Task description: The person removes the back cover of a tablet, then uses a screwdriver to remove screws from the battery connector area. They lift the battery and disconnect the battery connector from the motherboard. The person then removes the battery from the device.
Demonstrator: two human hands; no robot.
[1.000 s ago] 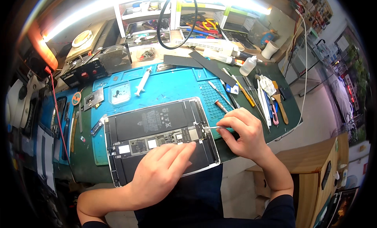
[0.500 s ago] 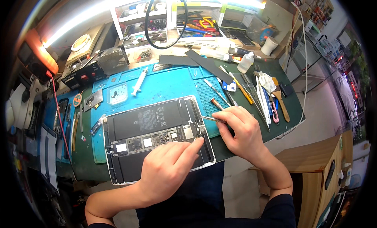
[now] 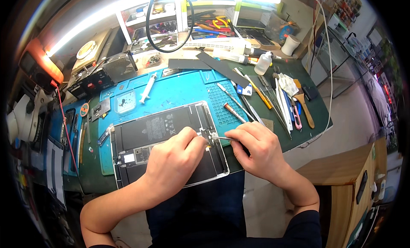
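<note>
An opened tablet [image 3: 131,135] with black battery cells and a bared circuit board lies tilted across the near edge of the blue work mat [image 3: 179,89]. Over its middle, my left hand [image 3: 173,159] is closed in a pinch, its fingertips at the small connectors near the tablet's right end. Whatever those fingers hold is hidden, and the hand covers most of the board. From the right, my right hand [image 3: 258,146] grips metal tweezers [image 3: 222,138]. Their tips point left, close to my left fingertips, over the connectors.
Right of the mat lie a screwdriver [image 3: 234,113], a brush [image 3: 305,111], a pink-handled cutter [image 3: 297,118] and several slim tools. Behind the tablet are a syringe [image 3: 148,89] and a clear parts dish [image 3: 125,102]. An orange multimeter [image 3: 42,64] stands far left; a white bottle [image 3: 263,63] stands at the back right.
My left index finger was stretched toward the tablet's right end; now that hand is raised and pinched there. The tweezers have come left and lower, to the connectors. The view has shifted slightly.
</note>
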